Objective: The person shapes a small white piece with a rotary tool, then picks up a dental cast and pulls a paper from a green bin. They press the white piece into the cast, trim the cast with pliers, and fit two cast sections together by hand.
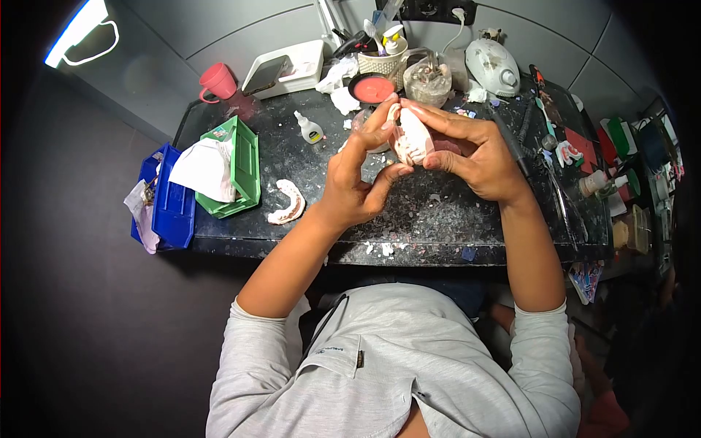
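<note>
Both hands grip 1 cast (412, 139), left hand (358, 186) pinching below, right hand (478, 157) clasping above, mid-inspection; next needs careful turning.

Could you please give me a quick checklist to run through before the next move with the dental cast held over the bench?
1. Both hands on the dental cast: ok; left hand and right hand hold it.
2. Cast lifted clear of the bench: ok.
3. Second cast lying apart from the hands: ok.
4. Glue bottle upright: not ok, it lies tilted.
5. Cracks in the held cast: cannot tell.
6. Bench free of chips: not ok.
</note>
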### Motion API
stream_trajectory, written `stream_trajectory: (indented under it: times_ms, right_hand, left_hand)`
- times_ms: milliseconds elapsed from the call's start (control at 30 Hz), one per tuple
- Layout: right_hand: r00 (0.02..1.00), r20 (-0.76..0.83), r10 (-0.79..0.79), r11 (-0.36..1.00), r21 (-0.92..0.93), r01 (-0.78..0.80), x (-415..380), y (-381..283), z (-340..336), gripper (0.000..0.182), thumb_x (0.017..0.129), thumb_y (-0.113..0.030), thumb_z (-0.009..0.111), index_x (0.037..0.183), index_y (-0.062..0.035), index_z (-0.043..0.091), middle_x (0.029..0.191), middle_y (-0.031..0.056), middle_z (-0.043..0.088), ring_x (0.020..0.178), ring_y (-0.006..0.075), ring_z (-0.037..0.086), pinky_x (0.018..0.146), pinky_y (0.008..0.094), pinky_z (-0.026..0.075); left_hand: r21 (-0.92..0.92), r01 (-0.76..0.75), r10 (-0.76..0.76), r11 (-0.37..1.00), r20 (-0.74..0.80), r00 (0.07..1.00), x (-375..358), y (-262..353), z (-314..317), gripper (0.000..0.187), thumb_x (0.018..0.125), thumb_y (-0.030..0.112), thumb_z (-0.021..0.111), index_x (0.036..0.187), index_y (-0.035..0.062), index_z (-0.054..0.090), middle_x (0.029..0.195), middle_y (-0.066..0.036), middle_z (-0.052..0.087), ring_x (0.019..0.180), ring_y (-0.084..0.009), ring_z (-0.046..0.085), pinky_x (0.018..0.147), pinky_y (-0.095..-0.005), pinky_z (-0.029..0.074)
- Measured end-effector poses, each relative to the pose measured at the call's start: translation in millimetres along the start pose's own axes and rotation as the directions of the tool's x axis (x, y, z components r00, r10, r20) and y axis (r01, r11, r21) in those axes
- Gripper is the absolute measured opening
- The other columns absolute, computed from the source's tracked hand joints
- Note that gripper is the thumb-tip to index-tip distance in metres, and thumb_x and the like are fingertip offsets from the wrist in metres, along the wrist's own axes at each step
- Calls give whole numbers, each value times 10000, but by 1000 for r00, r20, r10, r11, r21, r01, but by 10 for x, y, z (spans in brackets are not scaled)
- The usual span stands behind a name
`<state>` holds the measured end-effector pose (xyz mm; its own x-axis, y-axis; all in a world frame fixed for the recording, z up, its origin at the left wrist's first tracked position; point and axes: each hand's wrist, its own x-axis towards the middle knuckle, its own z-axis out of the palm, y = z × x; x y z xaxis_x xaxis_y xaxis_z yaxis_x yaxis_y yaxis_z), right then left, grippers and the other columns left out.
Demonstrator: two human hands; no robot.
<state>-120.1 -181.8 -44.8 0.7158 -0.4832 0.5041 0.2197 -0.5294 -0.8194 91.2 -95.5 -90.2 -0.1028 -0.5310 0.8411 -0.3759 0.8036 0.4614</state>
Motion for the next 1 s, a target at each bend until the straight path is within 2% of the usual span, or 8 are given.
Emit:
stream_trajectory:
  times_ms: [233,300,433,600,733,867,933,1000]
  right_hand:
    - [999,-7,-31,998,-47,31,6,21,4,591,877,-173,824,1407,-9,622,1468,172,607,1409,270,525,1187,396,397]
    - [1000,0,-12,998,-54,12,0,-6,-4,582,882,-175,819,1405,-11,625,1473,168,604,1409,269,526,1185,395,398]
    - [999,-5,-45,994,-99,44,-3,6,16,576,884,-176,818,1406,-22,630,1455,163,616,1392,256,537,1159,388,429]
    - [997,-15,70,908,416,-58,-4,-40,45,574,953,-140,758,1454,46,547,1416,180,617,1296,230,600,1089,359,502]
    - [993,14,117,890,441,-112,-10,-29,11,658,980,-251,733,1475,100,480,1466,204,571,1315,246,595,1123,374,473]
    - [991,8,131,898,423,-122,-1,-29,32,656,979,-246,734,1475,99,478,1459,207,576,1309,247,599,1128,377,468]
    - [998,-9,61,906,419,-52,6,-22,44,546,964,-89,731,1447,69,533,1395,175,627,1262,229,627,1081,348,513]
    - [998,-18,64,913,404,-51,9,-27,62,556,949,-81,746,1443,67,539,1388,169,632,1252,222,631,1080,347,513]
  left_hand:
    - [113,-64,60,992,41,997,31,25,-27,517,859,8,802,1287,-3,511,1518,-374,452,1418,-465,487,1129,-467,454]
    - [-36,-15,14,999,-33,999,2,6,26,526,867,6,798,1297,-15,495,1512,-385,451,1419,-451,494,1128,-462,455]
    - [-96,-1,-3,995,-45,999,-19,-14,54,534,875,12,795,1302,-18,477,1517,-393,439,1441,-437,472,1142,-454,441]
    - [-177,-32,15,984,-94,995,-22,-2,91,575,897,0,768,1350,-29,414,1519,-412,416,1474,-444,419,1186,-478,387]
    - [-177,-49,34,983,-90,995,-26,-22,84,593,900,-11,760,1363,-45,390,1505,-411,429,1468,-444,424,1192,-490,380]
    - [-154,-44,28,987,-102,994,-20,-12,75,604,893,4,773,1362,-52,396,1496,-397,446,1457,-438,444,1192,-489,382]
    - [-147,-39,23,988,-110,994,-11,-7,73,612,891,12,779,1367,-47,400,1493,-394,452,1450,-439,454,1188,-487,385]
    - [-63,-55,50,997,-76,996,-1,-9,47,613,887,30,789,1376,-33,425,1492,-379,466,1437,-438,475,1173,-484,399]
